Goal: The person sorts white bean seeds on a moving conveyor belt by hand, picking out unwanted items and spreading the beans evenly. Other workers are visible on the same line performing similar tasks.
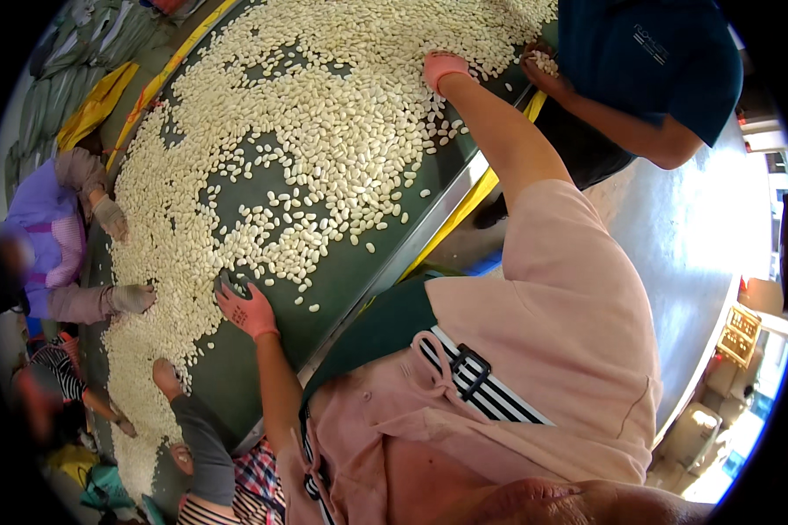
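Large white beans (pixel 350 131) lie in a thick, uneven layer over a dark green belt-like surface (pixel 359 271). My left hand (pixel 247 311), in a pink glove with dark grey fingertips, rests at the near edge of the beans. Its thumb and fingers are apart, and I see nothing held in them. Farther off to the right, my right hand (pixel 445 70), in a matching pink glove, reaches among the beans. The back of that glove shows, while its fingers are mostly hidden.
A metal rail (pixel 385 273) with yellow edging runs beside me. At far right, a co-worker's cupped hand (pixel 547 72) holds beans. Across the belt are other workers' gloved hands (pixel 134 298); a bare hand (pixel 166 378) is near left. Green sacks (pixel 87 52) lie beyond.
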`<act>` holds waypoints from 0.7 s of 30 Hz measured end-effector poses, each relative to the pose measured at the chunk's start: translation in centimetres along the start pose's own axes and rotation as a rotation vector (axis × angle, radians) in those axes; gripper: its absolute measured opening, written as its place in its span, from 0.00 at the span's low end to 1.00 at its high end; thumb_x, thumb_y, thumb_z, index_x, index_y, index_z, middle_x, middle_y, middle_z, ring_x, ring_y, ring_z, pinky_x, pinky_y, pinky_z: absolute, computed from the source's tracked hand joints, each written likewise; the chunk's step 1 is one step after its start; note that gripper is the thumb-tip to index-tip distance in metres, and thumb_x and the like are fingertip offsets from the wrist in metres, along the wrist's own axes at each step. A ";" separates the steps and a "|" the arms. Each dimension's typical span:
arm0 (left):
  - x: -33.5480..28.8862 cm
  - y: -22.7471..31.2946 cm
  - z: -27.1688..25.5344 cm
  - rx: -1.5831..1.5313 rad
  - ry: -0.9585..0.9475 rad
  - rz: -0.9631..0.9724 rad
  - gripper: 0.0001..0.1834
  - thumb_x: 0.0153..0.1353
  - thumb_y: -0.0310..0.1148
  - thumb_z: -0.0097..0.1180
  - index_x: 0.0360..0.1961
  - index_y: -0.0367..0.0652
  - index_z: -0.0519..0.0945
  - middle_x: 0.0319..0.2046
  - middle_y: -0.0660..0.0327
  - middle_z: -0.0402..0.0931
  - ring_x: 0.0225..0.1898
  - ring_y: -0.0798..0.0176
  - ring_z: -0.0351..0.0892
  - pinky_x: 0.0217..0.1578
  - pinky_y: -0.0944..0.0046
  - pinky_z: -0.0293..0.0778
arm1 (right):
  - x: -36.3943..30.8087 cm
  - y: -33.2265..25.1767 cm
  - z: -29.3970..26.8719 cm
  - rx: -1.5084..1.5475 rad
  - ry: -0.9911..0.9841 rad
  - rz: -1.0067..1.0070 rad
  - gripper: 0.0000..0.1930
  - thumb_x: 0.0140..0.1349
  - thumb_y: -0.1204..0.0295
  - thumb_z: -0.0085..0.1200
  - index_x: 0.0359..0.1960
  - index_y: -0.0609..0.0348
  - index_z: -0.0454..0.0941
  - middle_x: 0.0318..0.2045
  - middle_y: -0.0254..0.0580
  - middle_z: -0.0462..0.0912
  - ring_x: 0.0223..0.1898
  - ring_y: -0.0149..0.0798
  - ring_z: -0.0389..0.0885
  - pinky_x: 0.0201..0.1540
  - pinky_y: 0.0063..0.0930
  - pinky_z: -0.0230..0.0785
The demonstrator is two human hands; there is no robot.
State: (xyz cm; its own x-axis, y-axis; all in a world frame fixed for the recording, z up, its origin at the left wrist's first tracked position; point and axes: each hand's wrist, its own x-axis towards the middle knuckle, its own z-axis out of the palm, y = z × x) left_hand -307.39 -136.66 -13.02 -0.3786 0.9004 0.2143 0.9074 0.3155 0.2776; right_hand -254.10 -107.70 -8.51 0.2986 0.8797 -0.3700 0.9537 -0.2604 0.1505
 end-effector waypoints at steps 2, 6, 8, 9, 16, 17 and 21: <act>-0.3 0.5 -0.4 -0.015 -0.004 0.002 0.28 0.62 0.34 0.54 0.63 0.37 0.68 0.63 0.45 0.63 0.66 0.44 0.60 0.67 0.49 0.57 | -2.9 -0.8 -1.9 0.082 -0.015 -0.090 0.27 0.65 0.55 0.48 0.59 0.62 0.72 0.57 0.51 0.77 0.50 0.52 0.81 0.51 0.47 0.74; 0.2 0.6 0.1 0.006 -0.050 0.016 0.31 0.62 0.37 0.54 0.65 0.37 0.65 0.65 0.39 0.59 0.67 0.40 0.59 0.68 0.48 0.55 | -5.7 2.1 1.2 0.655 0.093 -0.072 0.24 0.60 0.59 0.49 0.52 0.65 0.76 0.50 0.58 0.80 0.52 0.52 0.80 0.52 0.38 0.72; 0.2 0.6 0.3 0.039 -0.045 0.000 0.31 0.62 0.37 0.55 0.65 0.36 0.65 0.65 0.39 0.59 0.67 0.40 0.58 0.68 0.48 0.55 | -4.0 4.6 2.2 1.049 0.185 -0.011 0.24 0.60 0.59 0.49 0.51 0.66 0.76 0.48 0.60 0.80 0.50 0.54 0.80 0.50 0.39 0.72; 0.1 0.5 0.4 0.058 -0.044 -0.010 0.31 0.62 0.37 0.55 0.65 0.36 0.65 0.65 0.40 0.59 0.67 0.40 0.58 0.68 0.48 0.55 | -2.9 5.6 2.5 1.246 0.228 0.023 0.23 0.60 0.59 0.49 0.50 0.66 0.76 0.47 0.60 0.81 0.49 0.54 0.80 0.49 0.40 0.72; 0.0 0.1 0.9 0.030 -0.021 0.022 0.30 0.61 0.36 0.55 0.62 0.33 0.67 0.64 0.40 0.61 0.67 0.39 0.58 0.68 0.48 0.55 | 4.9 5.5 0.8 0.112 0.255 -0.073 0.22 0.74 0.62 0.38 0.64 0.58 0.63 0.38 0.52 0.83 0.34 0.52 0.81 0.36 0.49 0.72; 0.1 -0.3 0.8 0.039 -0.015 0.016 0.30 0.61 0.36 0.55 0.62 0.34 0.67 0.64 0.41 0.61 0.67 0.40 0.58 0.68 0.48 0.55 | 5.9 5.3 1.0 0.090 0.230 -0.059 0.21 0.73 0.62 0.38 0.64 0.57 0.63 0.36 0.51 0.83 0.32 0.50 0.81 0.35 0.49 0.72; 1.5 1.8 0.0 0.001 -0.025 0.054 0.30 0.58 0.36 0.57 0.61 0.34 0.68 0.63 0.44 0.63 0.65 0.41 0.60 0.67 0.48 0.56 | 9.4 7.2 2.4 -0.599 0.056 -0.157 0.13 0.70 0.68 0.43 0.52 0.50 0.77 0.29 0.45 0.81 0.27 0.41 0.78 0.35 0.42 0.72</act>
State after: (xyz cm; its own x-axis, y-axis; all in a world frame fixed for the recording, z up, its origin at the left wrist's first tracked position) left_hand -306.33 -134.70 -12.17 -0.3246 0.9232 0.2055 0.9266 0.2668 0.2651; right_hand -244.40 -102.27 -13.08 0.1388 0.9133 -0.3830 0.7952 0.1277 0.5928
